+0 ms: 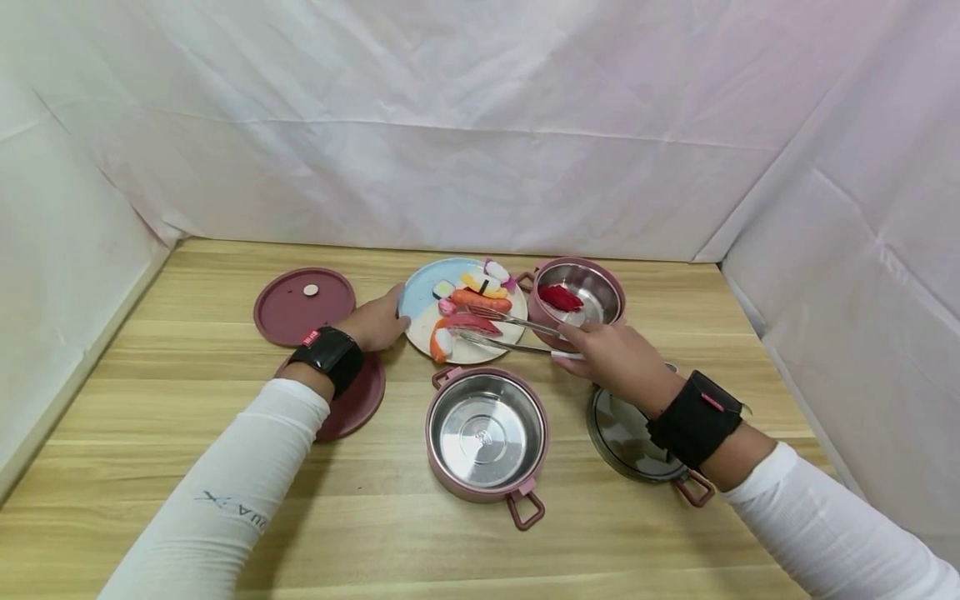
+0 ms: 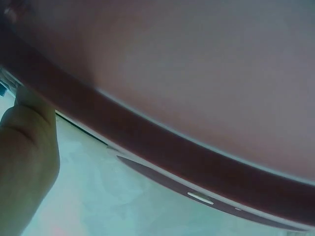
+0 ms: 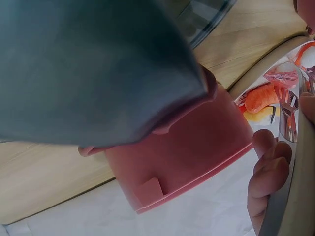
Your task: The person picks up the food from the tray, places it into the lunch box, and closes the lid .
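My left hand (image 1: 378, 321) holds the left rim of a round blue-and-cream plate (image 1: 423, 287). On the plate lie several toy sushi pieces, among them an orange sausage-like piece (image 1: 480, 300) and a shrimp-topped one (image 1: 441, 342). In my right hand (image 1: 618, 358) is a pair of metal tongs (image 1: 525, 323) with fork-like ends. Those ends lie either side of a red-topped sushi piece (image 1: 474, 323); whether they squeeze it I cannot tell. Beside the plate, a pink pot (image 1: 617, 287) holds a red piece (image 1: 561, 297). The right wrist view shows the tongs (image 3: 290, 115) over the plate.
A second pink steel-lined pot (image 1: 486, 442) stands in front of the plate, its handle toward me. Under my right forearm sits a dark-lidded pot (image 1: 630, 433). Two maroon lids, one with a white knob (image 1: 300, 312) and one nearer (image 1: 360, 400), lie at left.
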The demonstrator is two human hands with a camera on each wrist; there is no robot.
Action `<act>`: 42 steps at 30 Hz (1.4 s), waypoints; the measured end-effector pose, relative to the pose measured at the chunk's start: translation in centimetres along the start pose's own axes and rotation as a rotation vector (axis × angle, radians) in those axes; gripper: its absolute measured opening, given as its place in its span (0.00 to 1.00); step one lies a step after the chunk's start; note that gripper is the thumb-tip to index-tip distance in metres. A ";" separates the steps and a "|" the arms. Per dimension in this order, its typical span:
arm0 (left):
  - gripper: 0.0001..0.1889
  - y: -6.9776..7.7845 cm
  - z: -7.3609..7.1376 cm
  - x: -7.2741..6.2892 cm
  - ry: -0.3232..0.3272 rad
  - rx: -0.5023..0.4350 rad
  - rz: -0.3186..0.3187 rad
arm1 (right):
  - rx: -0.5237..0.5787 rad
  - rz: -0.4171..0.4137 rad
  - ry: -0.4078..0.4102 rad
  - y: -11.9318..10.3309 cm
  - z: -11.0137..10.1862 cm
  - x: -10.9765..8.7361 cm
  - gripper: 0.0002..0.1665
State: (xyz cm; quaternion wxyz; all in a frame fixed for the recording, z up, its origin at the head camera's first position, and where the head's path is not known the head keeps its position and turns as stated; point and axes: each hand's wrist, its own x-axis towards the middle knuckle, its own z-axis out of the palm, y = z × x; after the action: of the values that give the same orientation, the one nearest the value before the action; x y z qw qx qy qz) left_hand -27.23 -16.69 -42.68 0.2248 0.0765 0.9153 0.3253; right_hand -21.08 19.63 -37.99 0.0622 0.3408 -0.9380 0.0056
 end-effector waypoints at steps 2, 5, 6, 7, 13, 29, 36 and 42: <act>0.38 0.0 0.0 0.0 0.004 0.003 0.000 | 0.010 0.001 -0.006 0.0 0.0 0.0 0.22; 0.38 0.0 0.0 0.0 0.011 0.004 0.002 | 0.023 0.004 -0.016 -0.1 0.0 0.1 0.21; 0.38 -0.1 0.0 0.0 0.012 0.005 0.005 | 0.028 0.005 -0.018 -0.1 0.0 0.1 0.20; 0.38 -0.1 0.0 0.0 0.012 0.005 0.010 | 0.033 0.007 -0.022 -0.1 -0.1 0.1 0.19; 0.38 -0.1 0.0 0.1 0.001 0.016 0.010 | 0.072 0.022 -0.054 -0.2 -0.3 0.1 0.16; 0.39 -0.2 0.1 0.3 0.010 0.009 -0.001 | 0.055 0.025 -0.055 -0.4 -0.7 -1.1 0.22; 0.39 -0.3 0.0 0.4 0.003 0.003 -0.001 | 0.043 0.010 0.064 -0.1 -1.0 -2.2 0.24; 0.39 -0.2 0.0 0.4 0.002 0.008 -0.008 | 0.071 -0.015 0.227 0.8 -2.1 -3.2 0.22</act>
State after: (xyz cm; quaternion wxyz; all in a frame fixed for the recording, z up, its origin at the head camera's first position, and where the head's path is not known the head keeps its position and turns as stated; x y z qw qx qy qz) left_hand -27.54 -16.74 -42.99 0.2247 0.0734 0.9172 0.3209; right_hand -18.93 22.43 -36.30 0.1562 0.3469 -0.9216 0.0768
